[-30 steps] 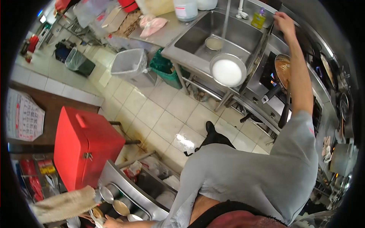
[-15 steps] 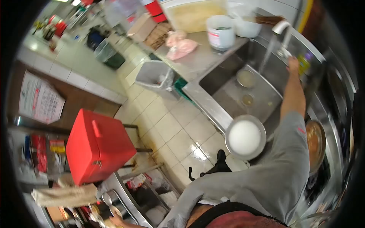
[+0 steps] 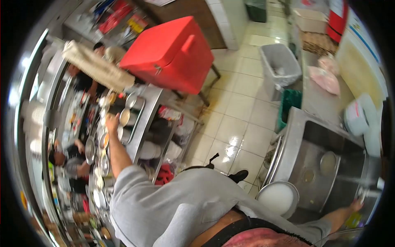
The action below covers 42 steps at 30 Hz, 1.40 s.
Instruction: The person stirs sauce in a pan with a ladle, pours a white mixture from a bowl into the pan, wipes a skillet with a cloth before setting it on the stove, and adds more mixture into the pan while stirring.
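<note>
At the far right, my right hand (image 3: 357,206) is closed around the tap (image 3: 367,194) at the sink's edge. A blurred stream of water (image 3: 349,179) runs from it into the steel sink (image 3: 294,162). A round metal bowl (image 3: 277,199) full of something white sits at the sink's near corner, close to my body. My left arm stretches out to the left, over a steel counter. There my left hand (image 3: 112,122) is curled beside a small round container (image 3: 126,117) with pale contents; what its fingers grip is hidden.
A red cooler box (image 3: 168,57) on a stand is ahead, beyond the counter. A grey bin (image 3: 280,66) and a green bin (image 3: 290,106) stand left of the sink. Pink bags (image 3: 325,78) and a white bucket (image 3: 356,115) rest behind it. Co-workers (image 3: 74,164) are across the counter.
My view has swung left towards the counter, so the sink now lies at the lower right. My left hand has come fully into view. My right hand stays at the tap.
</note>
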Each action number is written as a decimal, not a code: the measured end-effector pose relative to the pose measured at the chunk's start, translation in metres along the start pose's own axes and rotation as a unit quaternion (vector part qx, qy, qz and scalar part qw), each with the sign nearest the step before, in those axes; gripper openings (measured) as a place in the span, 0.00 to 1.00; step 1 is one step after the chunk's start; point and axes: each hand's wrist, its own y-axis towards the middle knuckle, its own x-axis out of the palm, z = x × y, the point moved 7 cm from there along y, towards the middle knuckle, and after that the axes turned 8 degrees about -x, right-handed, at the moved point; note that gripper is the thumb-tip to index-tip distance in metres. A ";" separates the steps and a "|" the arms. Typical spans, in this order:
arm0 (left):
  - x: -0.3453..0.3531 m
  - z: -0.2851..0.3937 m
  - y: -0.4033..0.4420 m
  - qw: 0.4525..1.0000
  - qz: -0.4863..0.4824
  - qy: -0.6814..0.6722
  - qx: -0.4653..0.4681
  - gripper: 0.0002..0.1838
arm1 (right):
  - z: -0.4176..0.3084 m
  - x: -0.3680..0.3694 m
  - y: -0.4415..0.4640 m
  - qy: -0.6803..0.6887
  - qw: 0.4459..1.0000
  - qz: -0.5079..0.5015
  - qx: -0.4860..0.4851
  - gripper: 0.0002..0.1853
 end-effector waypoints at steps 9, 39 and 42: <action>-0.002 0.017 -0.002 0.992 0.063 0.104 0.040 0.39 | 0.033 -0.001 -0.020 0.280 0.846 0.019 0.454 0.27; 0.038 -0.069 0.184 0.989 0.040 0.137 -0.046 0.41 | -0.470 -0.437 0.237 0.602 0.705 0.065 0.369 0.24; 0.014 -0.043 0.145 0.983 0.079 0.147 -0.072 0.34 | -0.524 -0.502 0.208 0.524 0.767 0.113 0.353 0.24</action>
